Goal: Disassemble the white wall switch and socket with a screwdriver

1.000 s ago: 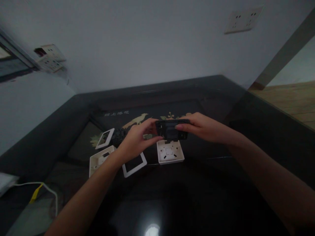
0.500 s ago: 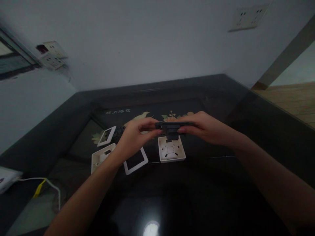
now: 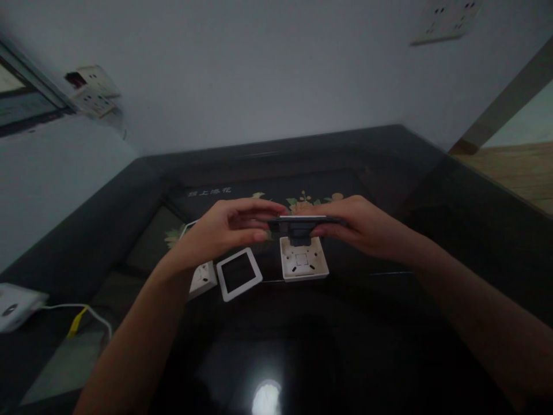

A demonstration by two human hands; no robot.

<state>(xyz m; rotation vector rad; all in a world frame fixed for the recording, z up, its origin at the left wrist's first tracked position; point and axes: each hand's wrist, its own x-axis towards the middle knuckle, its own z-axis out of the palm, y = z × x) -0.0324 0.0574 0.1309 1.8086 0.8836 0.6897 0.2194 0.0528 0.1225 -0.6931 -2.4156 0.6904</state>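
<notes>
My right hand (image 3: 349, 222) grips the right side of a dark grey wall socket or switch panel (image 3: 298, 227), which is level and edge-on. A thin white strip shows along its top, and a blocky part hangs underneath. At its left end is my left hand (image 3: 237, 222), thumb and fingers apart. Its fingertips are close to the panel's upper left edge; whether they touch, I cannot tell. Directly below the panel, a white square mounting box (image 3: 304, 262) lies open side up on the table.
On the dark glossy table (image 3: 345, 323) lies a white square frame (image 3: 239, 274). Partly behind my left arm are another white box (image 3: 203, 279) and a second frame. A white device (image 3: 19, 305) with a cable is at far left. Sockets (image 3: 449, 20) are on the wall.
My left hand has let go of the panel's left end and moved slightly left, its thumb now apart. A white strip now shows on top of the panel. My right hand keeps its hold.
</notes>
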